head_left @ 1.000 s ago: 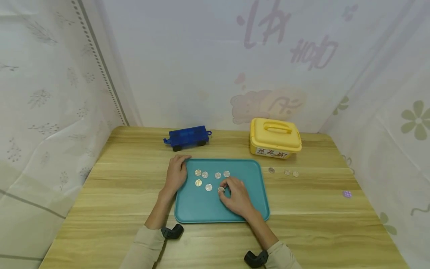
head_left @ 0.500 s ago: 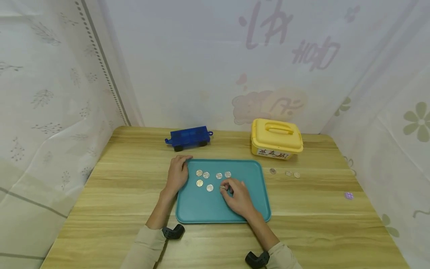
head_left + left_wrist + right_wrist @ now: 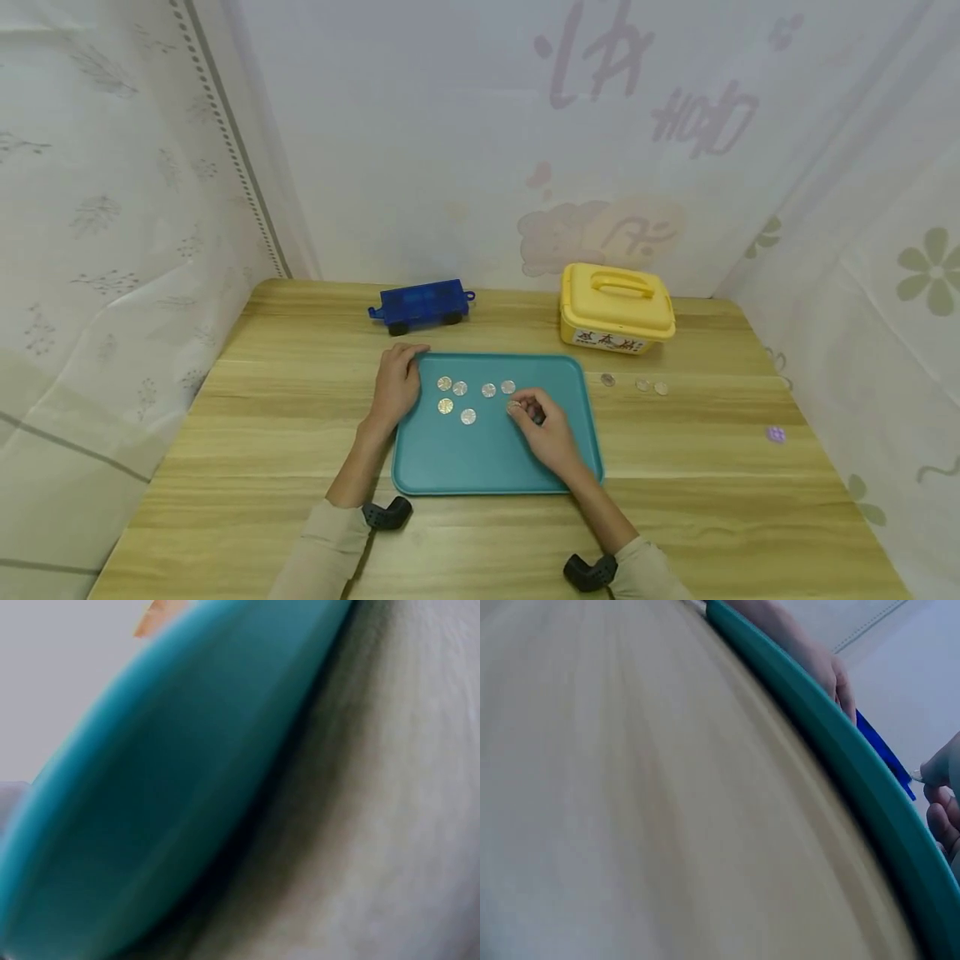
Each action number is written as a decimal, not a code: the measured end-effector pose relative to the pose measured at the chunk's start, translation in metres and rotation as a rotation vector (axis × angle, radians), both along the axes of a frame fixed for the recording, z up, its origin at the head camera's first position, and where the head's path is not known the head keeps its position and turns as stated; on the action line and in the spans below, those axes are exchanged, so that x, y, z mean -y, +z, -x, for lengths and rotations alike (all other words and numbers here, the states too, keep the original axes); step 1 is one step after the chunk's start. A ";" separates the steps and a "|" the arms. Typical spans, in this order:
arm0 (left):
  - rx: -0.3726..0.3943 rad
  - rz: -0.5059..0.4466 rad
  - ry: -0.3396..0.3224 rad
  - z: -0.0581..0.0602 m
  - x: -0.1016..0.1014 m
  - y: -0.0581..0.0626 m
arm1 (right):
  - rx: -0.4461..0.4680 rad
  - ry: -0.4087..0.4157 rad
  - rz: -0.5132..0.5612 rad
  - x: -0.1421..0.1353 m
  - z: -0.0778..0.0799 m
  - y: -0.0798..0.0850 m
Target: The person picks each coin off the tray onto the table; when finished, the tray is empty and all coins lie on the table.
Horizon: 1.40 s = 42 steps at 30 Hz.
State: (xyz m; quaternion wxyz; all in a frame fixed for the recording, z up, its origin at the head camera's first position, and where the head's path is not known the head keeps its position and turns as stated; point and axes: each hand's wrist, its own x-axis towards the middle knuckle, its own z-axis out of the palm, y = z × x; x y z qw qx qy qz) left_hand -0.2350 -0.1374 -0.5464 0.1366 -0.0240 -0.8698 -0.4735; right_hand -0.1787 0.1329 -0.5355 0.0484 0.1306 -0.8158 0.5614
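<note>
My left hand [image 3: 396,387] rests at the upper left corner of a teal tray [image 3: 480,479], its fingers lying along the rim. Over the right part of the tray, my right hand [image 3: 550,432] pinches a coin [image 3: 513,405] between thumb and fingertips; the other fingers are curled in. Several coins lie flat on the tray to the left of this hand, among them a golden coin [image 3: 446,406] and a silvery coin [image 3: 468,417]. The right wrist view shows the pinched coin [image 3: 916,776] edge-on, just above the tray rim.
Behind the tray stands a blue toy wagon [image 3: 424,307] with black wheels. A yellow lidded box [image 3: 617,310] with a handle is at the back right. Three coins, one a dark coin [image 3: 607,380], lie right of the tray. A small purple piece [image 3: 776,434] sits farther right.
My right hand has lifted the coin and moved it to the right and slightly back, away from the row of coins. The left hand has stayed at the tray corner.
</note>
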 end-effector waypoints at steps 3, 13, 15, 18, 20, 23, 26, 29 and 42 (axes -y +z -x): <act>0.018 0.002 -0.003 0.000 -0.001 -0.002 | 0.002 -0.033 -0.024 -0.014 0.000 0.015; 0.004 0.001 0.006 0.002 0.001 0.000 | 0.155 -0.307 0.117 -0.080 0.003 0.044; 0.001 0.000 0.005 0.003 0.001 0.001 | 0.140 -0.342 0.112 -0.094 0.003 0.040; 0.000 -0.003 0.002 0.005 0.001 0.000 | 0.078 -0.382 0.051 -0.117 0.005 0.030; 0.008 -0.004 0.002 0.004 0.001 0.000 | 0.047 -0.403 0.024 -0.134 0.006 0.020; 0.022 0.000 0.006 0.002 0.001 -0.001 | 0.032 -0.438 -0.010 -0.159 0.007 0.003; 0.021 0.002 0.007 0.001 0.000 -0.001 | 0.018 -0.488 -0.042 -0.180 0.006 -0.008; 0.018 0.001 0.009 0.001 0.001 -0.001 | -0.008 -0.549 -0.082 -0.197 0.008 -0.010; 0.021 -0.013 0.006 0.001 -0.001 0.000 | -0.021 -0.627 -0.371 -0.231 0.033 -0.011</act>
